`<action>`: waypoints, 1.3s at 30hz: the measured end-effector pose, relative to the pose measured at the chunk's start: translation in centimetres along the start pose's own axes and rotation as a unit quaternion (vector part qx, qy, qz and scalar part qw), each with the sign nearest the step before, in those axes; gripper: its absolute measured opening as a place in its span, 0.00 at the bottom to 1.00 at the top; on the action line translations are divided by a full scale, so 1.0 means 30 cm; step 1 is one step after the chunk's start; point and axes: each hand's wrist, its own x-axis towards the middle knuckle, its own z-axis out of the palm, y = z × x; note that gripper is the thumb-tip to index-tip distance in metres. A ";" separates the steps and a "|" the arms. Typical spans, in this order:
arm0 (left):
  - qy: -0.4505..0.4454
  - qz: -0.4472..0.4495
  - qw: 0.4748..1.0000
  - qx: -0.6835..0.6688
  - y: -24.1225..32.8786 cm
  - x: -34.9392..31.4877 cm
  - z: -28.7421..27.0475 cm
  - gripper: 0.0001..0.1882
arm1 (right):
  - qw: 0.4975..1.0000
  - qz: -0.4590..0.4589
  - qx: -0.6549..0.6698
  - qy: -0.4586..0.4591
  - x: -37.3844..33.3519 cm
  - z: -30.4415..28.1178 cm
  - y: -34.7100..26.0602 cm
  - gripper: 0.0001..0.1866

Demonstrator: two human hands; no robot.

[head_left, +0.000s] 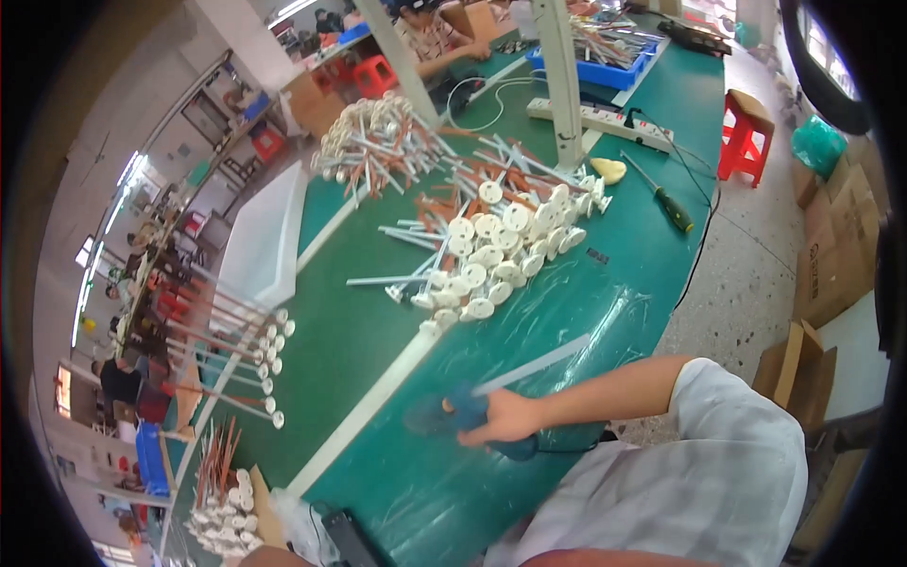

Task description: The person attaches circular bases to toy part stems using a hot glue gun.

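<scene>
My right hand (508, 419) is closed around a blurred dark blue tool (463, 408) over the green tabletop; its exact kind is unclear. From beside the fingers a flat grey strip (534, 365) sticks out toward the upper right; whether the hand grips it or it lies behind, I cannot tell. A bit of skin at the bottom edge, my left hand (269, 558), barely shows, its fingers hidden. Past the right hand lies a heap of white round discs (491, 250) on grey and brown rods. Farther back is a second heap of disc-ended rods (373, 142).
A green-handled screwdriver (673, 210) and a power strip (605, 123) lie near a white post (559, 85). More disc-ended rods (227, 510) sit at lower left, beside a black box (350, 539). A blue tray (605, 71) of rods and a red stool (746, 137) stand beyond.
</scene>
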 end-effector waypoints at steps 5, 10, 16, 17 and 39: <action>-0.029 0.003 0.995 0.097 0.014 -0.002 -0.027 0.13 | 1.000 -0.015 0.008 -0.005 0.009 0.013 -0.017 0.26; -0.055 0.000 0.981 0.186 0.042 -0.002 -0.001 0.13 | 1.000 -0.008 0.022 -0.015 -0.021 -0.008 -0.020 0.28; -0.159 -0.014 0.950 0.268 0.064 0.023 -0.050 0.13 | 1.000 0.007 0.010 -0.004 -0.005 -0.007 -0.010 0.29; -0.167 -0.020 0.946 0.279 0.047 0.013 -0.033 0.13 | 1.000 0.017 0.005 0.002 0.000 -0.020 -0.002 0.29; 0.040 0.040 0.997 -0.047 0.062 -0.098 0.349 0.20 | 0.998 -0.064 -0.020 -0.009 0.025 -0.015 0.037 0.28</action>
